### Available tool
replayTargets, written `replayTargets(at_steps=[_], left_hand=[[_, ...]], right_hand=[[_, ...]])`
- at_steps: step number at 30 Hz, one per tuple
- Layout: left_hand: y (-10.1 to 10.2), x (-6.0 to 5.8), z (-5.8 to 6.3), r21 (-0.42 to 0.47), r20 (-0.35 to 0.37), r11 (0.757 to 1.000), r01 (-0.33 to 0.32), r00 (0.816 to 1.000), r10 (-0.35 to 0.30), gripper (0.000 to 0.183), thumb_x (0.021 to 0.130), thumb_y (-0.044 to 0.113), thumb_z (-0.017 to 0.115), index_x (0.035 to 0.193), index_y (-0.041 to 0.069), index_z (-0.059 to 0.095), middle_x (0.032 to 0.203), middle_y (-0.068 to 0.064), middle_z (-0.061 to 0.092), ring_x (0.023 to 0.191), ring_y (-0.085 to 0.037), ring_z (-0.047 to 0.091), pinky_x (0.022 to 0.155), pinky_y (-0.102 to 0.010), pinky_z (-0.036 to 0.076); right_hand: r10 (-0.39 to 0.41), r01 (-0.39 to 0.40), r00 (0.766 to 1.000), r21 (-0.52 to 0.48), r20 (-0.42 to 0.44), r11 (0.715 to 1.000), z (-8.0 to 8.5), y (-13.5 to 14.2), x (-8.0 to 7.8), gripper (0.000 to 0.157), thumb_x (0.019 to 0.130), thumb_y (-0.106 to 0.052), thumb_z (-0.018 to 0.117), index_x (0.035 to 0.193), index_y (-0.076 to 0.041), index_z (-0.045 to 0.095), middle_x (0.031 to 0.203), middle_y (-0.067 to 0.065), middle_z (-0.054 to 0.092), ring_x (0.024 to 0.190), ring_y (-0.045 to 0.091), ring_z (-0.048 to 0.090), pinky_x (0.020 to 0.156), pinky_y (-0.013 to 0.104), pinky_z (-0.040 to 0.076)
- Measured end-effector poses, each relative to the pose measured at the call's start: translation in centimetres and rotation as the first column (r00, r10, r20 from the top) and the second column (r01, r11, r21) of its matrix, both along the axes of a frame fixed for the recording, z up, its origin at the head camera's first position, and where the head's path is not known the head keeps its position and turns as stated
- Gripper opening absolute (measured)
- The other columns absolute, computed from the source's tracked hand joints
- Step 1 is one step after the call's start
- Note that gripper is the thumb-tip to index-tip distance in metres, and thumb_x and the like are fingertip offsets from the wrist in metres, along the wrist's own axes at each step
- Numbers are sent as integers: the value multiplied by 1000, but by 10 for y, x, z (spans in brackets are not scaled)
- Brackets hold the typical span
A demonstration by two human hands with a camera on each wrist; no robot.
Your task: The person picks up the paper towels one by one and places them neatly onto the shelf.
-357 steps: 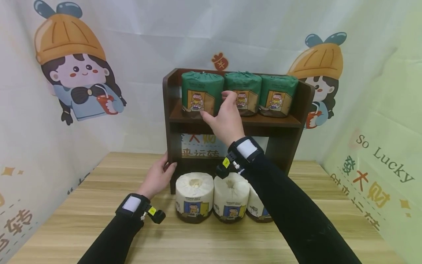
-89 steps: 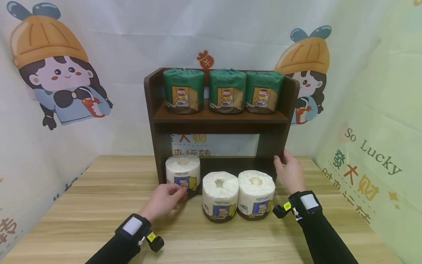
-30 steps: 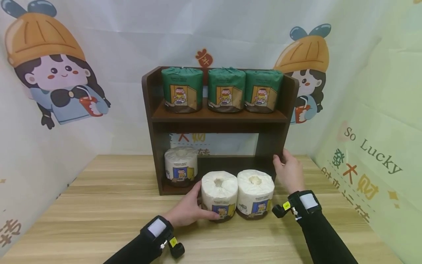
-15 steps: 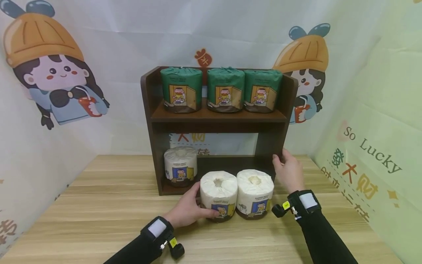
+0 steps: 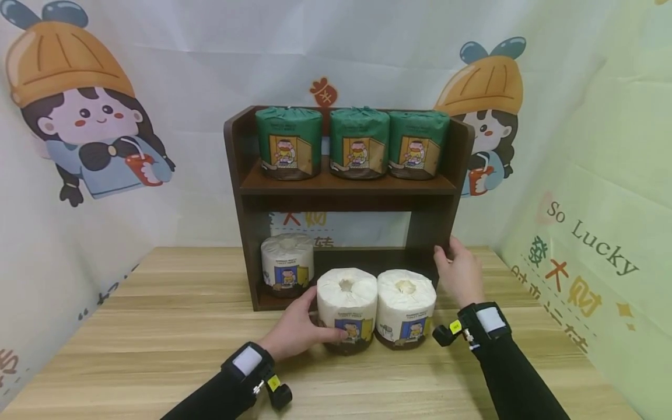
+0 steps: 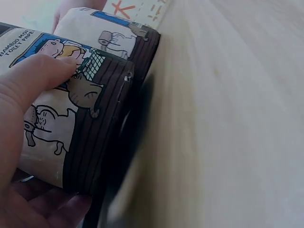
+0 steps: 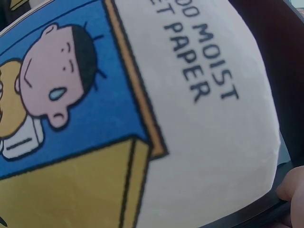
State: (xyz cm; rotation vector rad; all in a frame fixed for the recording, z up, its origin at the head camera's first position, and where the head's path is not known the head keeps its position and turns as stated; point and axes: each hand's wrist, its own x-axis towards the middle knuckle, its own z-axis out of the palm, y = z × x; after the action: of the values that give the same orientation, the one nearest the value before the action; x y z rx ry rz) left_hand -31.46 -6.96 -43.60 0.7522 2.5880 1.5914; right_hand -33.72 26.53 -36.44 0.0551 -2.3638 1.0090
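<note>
My left hand (image 5: 299,326) grips a white-wrapped toilet paper roll (image 5: 347,300) from its left side, thumb across the printed front. In the left wrist view a dark gap shows under the base of this roll (image 6: 90,118). Close on its right stands a second white roll (image 5: 406,309), whose print fills much of the right wrist view. My right hand (image 5: 463,273) holds the right side panel of the dark brown two-tier shelf (image 5: 346,191), thumb at the front edge. A third white roll (image 5: 287,262) stands upright at the left end of the lower tier.
The upper tier bears three green-wrapped rolls, left (image 5: 289,131), middle (image 5: 360,131) and right (image 5: 418,131). The shelf stands on a wood-grain table (image 5: 157,326) before a printed cloth backdrop (image 5: 210,116). Both wrists wear small cameras.
Earlier, the left hand held the shelf's left side and the right touched a green roll. The left white roll has gone into the lower tier. Lately the gripped roll rose slightly.
</note>
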Motion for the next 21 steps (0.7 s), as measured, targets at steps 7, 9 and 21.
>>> replayTargets(at_steps=[7, 9, 21], left_hand=[[-4, -5, 9, 25, -7, 997, -66, 998, 66, 97, 61, 48, 93, 141, 24, 44, 130, 5, 55, 119, -15, 49, 104, -51, 41], [-3, -7, 12, 26, -1, 997, -78, 997, 78, 97, 61, 47, 93, 141, 24, 44, 130, 4, 55, 119, -15, 48, 105, -50, 40], [7, -30, 11, 19, -21, 992, -123, 992, 123, 96, 66, 45, 92, 143, 18, 41, 128, 0, 56, 115, -16, 51, 101, -46, 45]], right_hand=[[-6, 6, 1000, -11, 11, 1000, 1, -1, -1, 31, 104, -22, 53, 130, -4, 57, 122, 22, 62, 104, 37, 60, 83, 56, 55], [-8, 8, 1000, -8, 7, 1000, 0, 0, -2, 31, 104, -22, 53, 130, -5, 57, 122, 22, 62, 104, 37, 60, 83, 56, 55], [-7, 7, 1000, -9, -3, 1000, -1, 0, -2, 30, 104, -22, 54, 129, -5, 58, 120, 21, 63, 104, 36, 61, 83, 56, 55]])
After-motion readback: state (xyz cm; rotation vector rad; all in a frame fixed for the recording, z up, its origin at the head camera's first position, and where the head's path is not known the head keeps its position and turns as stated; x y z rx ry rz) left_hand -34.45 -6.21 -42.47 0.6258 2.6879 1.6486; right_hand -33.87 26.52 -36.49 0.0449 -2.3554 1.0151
